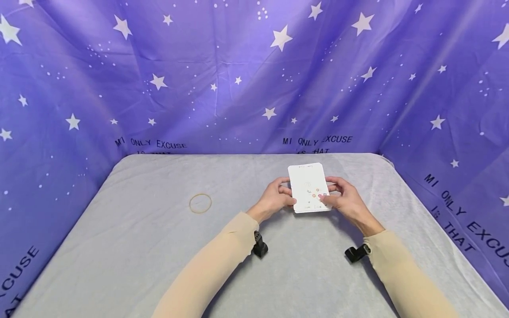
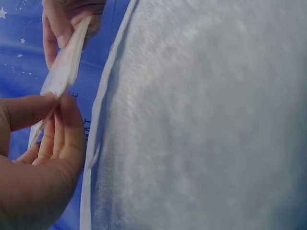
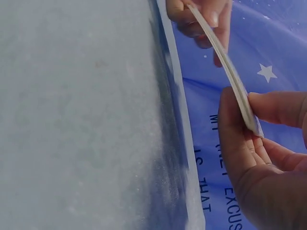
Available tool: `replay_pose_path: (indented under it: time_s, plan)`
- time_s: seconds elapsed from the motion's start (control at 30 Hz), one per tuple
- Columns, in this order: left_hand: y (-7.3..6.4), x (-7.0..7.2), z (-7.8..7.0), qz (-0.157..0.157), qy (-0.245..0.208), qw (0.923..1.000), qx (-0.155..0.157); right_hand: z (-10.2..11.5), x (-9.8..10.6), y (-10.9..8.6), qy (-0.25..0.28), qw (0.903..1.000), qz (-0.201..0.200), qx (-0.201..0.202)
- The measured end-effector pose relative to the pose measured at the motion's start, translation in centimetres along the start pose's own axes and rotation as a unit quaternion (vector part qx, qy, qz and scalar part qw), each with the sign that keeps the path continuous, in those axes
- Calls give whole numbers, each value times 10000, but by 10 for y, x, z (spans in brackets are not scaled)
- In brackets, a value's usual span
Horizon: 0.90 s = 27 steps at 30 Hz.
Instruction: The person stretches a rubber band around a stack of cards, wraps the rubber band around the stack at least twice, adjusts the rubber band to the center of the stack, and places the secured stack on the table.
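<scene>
Both hands hold a thin stack of white cards (image 1: 304,179) with rounded corners, small coloured flower prints and faint lettering on the upper face. My left hand (image 1: 275,196) pinches its left edge, thumb on top and fingers beneath. On the opposite edge my right hand (image 1: 345,198) grips likewise, its thumb over the flower prints. Seen from the right wrist, the stack's layered edge (image 3: 228,69) bows slightly between the hands. In the left wrist view the stack (image 2: 67,64) appears nearly edge-on, above the table.
A thin tan rubber band (image 1: 200,203) lies in a loop on the grey cloth-covered table (image 1: 151,247), left of the hands. A purple curtain (image 1: 222,79) with white stars and lettering hangs behind the table and along both sides.
</scene>
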<state>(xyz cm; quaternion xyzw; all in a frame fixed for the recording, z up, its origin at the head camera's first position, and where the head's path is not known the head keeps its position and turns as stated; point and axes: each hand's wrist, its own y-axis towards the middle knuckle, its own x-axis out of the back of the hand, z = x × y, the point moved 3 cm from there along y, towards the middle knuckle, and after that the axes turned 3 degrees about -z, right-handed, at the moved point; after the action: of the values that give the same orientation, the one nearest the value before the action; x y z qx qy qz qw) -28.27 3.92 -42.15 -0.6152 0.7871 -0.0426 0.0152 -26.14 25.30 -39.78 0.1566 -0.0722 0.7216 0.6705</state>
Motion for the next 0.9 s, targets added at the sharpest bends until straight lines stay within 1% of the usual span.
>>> replay_pose_path:
  time_s: [0.13, 0.2, 0.27, 0.37, 0.5, 0.57, 0.63, 0.7, 0.77, 0.83, 0.9]
  plan:
    - [-2, 0, -2, -37, 32, 10000, -50, 1, -3, -1, -384, 9992, -5, 127]
    - [-3, 1, -4, -45, 124, 9999, -70, 2, -4, -2, -541, 9984, -65, 177]
    - [-5, 3, -7, -87, 226, 9996, -121, 4, -5, -2, -550, 9981, -128, 244]
    - [-9, 5, -11, -159, 370, 9988, -269, 6, -7, -2, -362, 9987, -176, 312]
    - [-13, 8, -14, -254, 514, 9974, -448, 8, -10, -3, 18, 9995, -58, 310]
    - [-15, 10, -15, -272, 527, 9969, -510, 9, -12, -4, 138, 9994, 4, 304]
    - [-17, 12, -14, -285, 449, 9973, -502, 11, -13, -5, 268, 9992, 43, 303]
    - [-18, 13, -14, -247, 261, 9983, -453, 14, -15, -6, 349, 9988, 64, 350]
    - [-20, 15, -13, -191, 167, 9990, -363, 16, -16, -7, 428, 9982, 105, 399]
    - [-21, 15, -13, -64, 66, 9995, -297, 18, -18, -8, 491, 9977, 149, 443]
    - [-23, 14, -13, 160, -43, 9996, -250, 19, -20, -9, 549, 9973, 170, 455]
